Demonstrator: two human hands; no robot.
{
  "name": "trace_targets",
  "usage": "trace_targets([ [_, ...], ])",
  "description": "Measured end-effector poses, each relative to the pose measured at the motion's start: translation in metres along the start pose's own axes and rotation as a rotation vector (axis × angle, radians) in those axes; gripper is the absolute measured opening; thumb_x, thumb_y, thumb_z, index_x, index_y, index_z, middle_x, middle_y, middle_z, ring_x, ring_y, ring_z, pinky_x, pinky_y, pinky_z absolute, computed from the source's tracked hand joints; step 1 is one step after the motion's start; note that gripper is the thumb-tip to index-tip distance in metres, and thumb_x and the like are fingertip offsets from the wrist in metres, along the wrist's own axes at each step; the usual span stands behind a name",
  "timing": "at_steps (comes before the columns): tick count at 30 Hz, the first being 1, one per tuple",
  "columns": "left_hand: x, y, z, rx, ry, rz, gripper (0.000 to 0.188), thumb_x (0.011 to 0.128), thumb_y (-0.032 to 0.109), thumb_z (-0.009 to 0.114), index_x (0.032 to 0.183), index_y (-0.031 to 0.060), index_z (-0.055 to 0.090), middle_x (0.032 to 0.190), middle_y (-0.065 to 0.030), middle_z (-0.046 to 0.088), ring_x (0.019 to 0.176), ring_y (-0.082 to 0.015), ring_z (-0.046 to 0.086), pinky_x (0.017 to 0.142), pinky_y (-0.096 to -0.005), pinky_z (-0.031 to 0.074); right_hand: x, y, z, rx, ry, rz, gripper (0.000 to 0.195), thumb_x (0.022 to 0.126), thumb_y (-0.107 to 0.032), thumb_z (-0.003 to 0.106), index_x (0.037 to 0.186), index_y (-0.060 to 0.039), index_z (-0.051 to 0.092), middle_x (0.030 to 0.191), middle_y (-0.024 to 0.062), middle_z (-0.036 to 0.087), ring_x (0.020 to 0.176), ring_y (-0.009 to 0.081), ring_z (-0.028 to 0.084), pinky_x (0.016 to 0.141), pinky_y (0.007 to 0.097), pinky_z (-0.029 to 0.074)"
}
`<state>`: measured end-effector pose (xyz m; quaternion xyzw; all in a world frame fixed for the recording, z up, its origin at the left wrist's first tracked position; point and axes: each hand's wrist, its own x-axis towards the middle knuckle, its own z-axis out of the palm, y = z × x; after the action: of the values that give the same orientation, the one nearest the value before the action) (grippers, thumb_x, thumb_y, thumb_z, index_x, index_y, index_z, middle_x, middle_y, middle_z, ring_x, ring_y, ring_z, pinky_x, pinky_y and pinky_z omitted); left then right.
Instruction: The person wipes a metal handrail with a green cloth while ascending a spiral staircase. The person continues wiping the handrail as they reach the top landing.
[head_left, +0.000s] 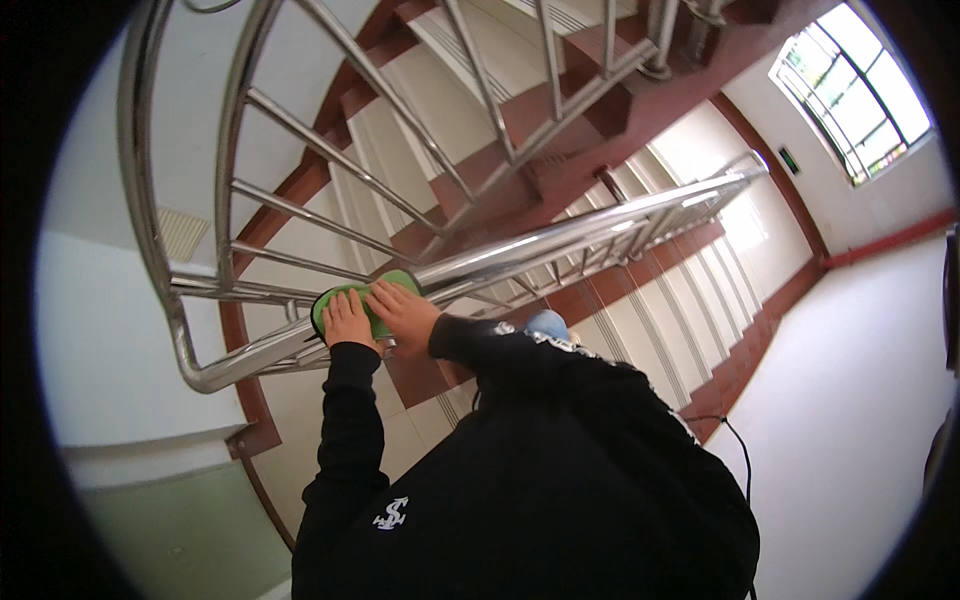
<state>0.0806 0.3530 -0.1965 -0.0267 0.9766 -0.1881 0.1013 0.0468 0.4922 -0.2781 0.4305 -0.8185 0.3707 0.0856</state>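
A green cloth pad (406, 282) with a dark edge lies over the polished metal handrail (277, 349) of a staircase. My left hand (348, 318) presses flat on the pad's left part, fingers pointing away from me. Beside it my right hand (403, 311) rests on the pad's right part, its fingertips close to those of the left. Both hands hold the pad against the top of the rail. The underside of the pad and the rail beneath it are hidden.
Tiled stairs (675, 315) with red-brown edging descend at the right along a lower metal railing (675, 196). Another flight (450, 82) rises behind metal balusters (337, 169). A barred window (862, 90) is at the upper right. A black cable (742, 442) hangs beside my body.
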Motion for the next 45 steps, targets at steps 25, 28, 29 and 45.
trace_targets([
  [25, 0.076, 0.106, 0.026, -0.08, 0.101, -0.049, 0.034, 0.071, 0.024, 0.074, 0.1, 0.0106, 0.064, 0.098, -0.0086, 0.068, 0.099, -0.0265, 0.064, 0.089, -0.0388, 0.045, -0.037, 0.063, 0.005, -0.162, 0.246, 0.24, 0.075, 0.067, -0.034, 0.07, 0.129, 0.0027, 0.048, 0.127, 0.0182, 0.052, 0.126, 0.0358, 0.044, 0.112, 0.0456, 0.029],
  [28, 0.073, 0.119, 0.035, -0.01, 0.284, -0.069, 0.03, 0.072, 0.025, 0.073, 0.097, 0.011, 0.063, 0.095, -0.0065, 0.066, 0.096, -0.0255, 0.063, 0.088, -0.0377, 0.043, -0.045, 0.07, 0.006, -0.213, 0.261, 0.23, 0.075, 0.07, -0.032, 0.07, 0.133, 0.0012, 0.046, 0.131, 0.0174, 0.051, 0.129, 0.0351, 0.042, 0.113, 0.0452, 0.027],
  [29, 0.071, 0.123, 0.037, 0.001, 0.304, -0.074, 0.029, 0.073, 0.025, 0.072, 0.097, 0.0112, 0.063, 0.094, -0.006, 0.065, 0.096, -0.0252, 0.062, 0.087, -0.0376, 0.043, -0.049, 0.071, 0.006, -0.23, 0.261, 0.232, 0.075, 0.071, -0.031, 0.07, 0.133, 0.001, 0.045, 0.131, 0.0173, 0.051, 0.13, 0.035, 0.042, 0.114, 0.0451, 0.027],
  [45, 0.08, 0.15, 0.056, -0.056, 0.456, 0.006, 0.032, 0.072, 0.024, 0.073, 0.098, 0.0107, 0.061, 0.095, -0.006, 0.06, 0.095, -0.0234, 0.057, 0.089, -0.0383, 0.039, -0.059, 0.089, -0.025, -0.197, 0.214, 0.229, 0.059, 0.071, -0.029, 0.07, 0.121, -0.0051, 0.05, 0.115, 0.0131, 0.055, 0.118, 0.0313, 0.049, 0.104, 0.0416, 0.035],
])
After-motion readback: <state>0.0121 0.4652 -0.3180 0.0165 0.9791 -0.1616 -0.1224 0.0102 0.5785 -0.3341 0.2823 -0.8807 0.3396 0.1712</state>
